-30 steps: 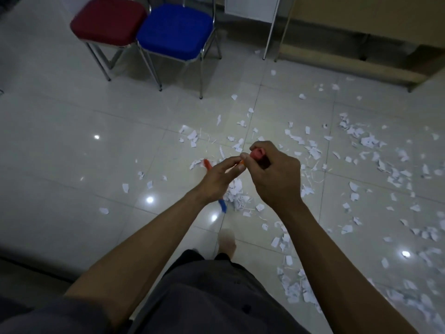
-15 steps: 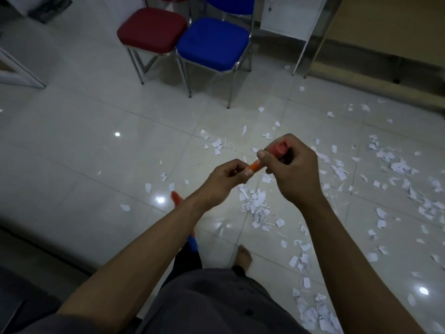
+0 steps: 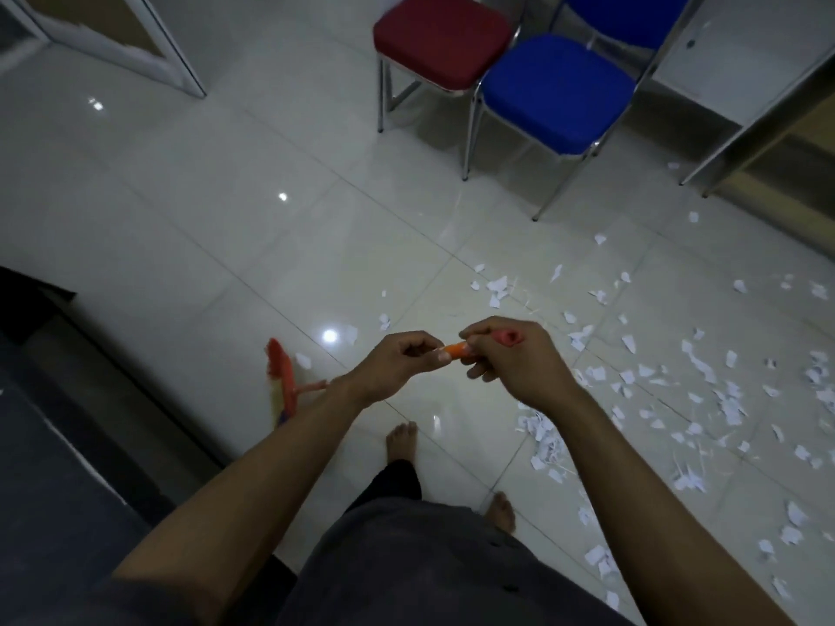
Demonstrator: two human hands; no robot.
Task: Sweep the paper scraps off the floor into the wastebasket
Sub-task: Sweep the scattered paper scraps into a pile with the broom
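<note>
Glossy pale tiled floor (image 3: 189, 228), dim light, seen from above.

Broom, one: orange handle (image 3: 456, 350) held at chest height, long axis running from the red end cap (image 3: 508, 337) at the right down and leftward to the head (image 3: 282, 381), which sits low at the floor to the left of the person, bristles pointing down.

Right hand (image 3: 515, 363): grip clamped around the handle's top just below the cap. Left hand (image 3: 397, 363): grip closed on the handle just beside the right.

Paper scraps (image 3: 705, 386): white, too many to count, scattered over the tiles to the right, well apart from the broom head.

Bare feet, two: one (image 3: 401, 440) forward, one (image 3: 504, 510) nearer.

Chairs, far side: one red (image 3: 440, 36), two blue, the nearer one (image 3: 558, 90) touching the red.
</note>
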